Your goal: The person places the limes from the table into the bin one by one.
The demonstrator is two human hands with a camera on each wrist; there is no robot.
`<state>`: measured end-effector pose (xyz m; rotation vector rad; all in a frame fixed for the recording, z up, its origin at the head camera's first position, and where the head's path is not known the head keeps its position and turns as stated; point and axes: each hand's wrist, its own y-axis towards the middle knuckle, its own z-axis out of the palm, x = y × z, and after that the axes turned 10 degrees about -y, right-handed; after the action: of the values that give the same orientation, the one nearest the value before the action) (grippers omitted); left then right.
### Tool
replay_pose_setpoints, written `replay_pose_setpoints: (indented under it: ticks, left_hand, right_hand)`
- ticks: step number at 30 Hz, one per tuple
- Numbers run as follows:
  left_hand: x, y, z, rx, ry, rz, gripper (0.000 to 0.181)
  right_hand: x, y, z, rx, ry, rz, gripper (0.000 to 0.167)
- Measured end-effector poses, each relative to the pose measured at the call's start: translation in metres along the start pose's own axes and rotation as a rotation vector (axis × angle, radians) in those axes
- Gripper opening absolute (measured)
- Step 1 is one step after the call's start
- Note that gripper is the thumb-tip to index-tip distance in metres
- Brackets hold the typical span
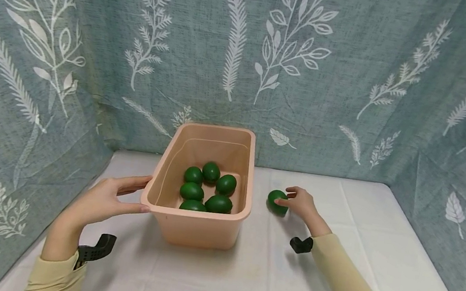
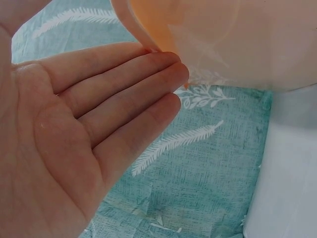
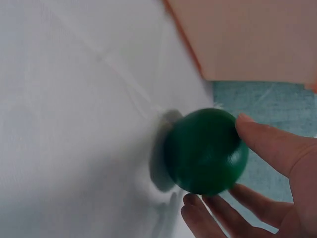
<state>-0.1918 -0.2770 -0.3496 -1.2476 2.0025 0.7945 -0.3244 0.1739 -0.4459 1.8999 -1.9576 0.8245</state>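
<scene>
A peach-coloured plastic bin [image 1: 198, 230] stands on the white table with several dark green, smooth egg-shaped objects [image 1: 219, 203] inside it. My left hand [image 1: 107, 197] touches the bin's left rim with straight fingers and the thumb near its front corner. In the left wrist view the flat palm [image 2: 59, 134] shows, fingertips against the bin's edge. To the right of the bin, my right hand [image 1: 302, 206] pinches another green egg-shaped object [image 3: 205, 151] between thumb and fingers. In the right wrist view that object is at or just above the cloth; I cannot tell which.
White cloth [image 1: 330, 278] covers the table. Teal fabric with white leaf prints [image 1: 238, 42] hangs behind and at both sides. A black strap-mounted device [image 1: 98, 248] sits on the left wrist, and a black piece [image 1: 301, 245] shows at the right wrist.
</scene>
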Motion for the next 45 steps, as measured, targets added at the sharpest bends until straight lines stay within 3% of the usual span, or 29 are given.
replay_pose_setpoints:
  ticks: [8,16,30,45]
  left_hand:
    - [0.001,0.001,0.000,-0.004,0.012,0.000,0.067]
    - [-0.001,0.001,0.000,0.000,0.012,-0.001,0.068]
    - [0.000,0.003,-0.001,0.012,-0.004,0.001,0.068]
    - [-0.002,0.003,-0.001,0.018,-0.002,0.003,0.069]
  right_hand:
    - [0.007,0.004,0.013,-0.013,-0.015,0.017,0.070]
    - [0.007,0.001,0.010,-0.037,-0.022,0.024,0.068]
    - [0.028,-0.018,-0.029,-0.088,-0.018,-0.079,0.069]
    - [0.081,-0.039,-0.070,-0.128,-0.053,-0.208,0.071]
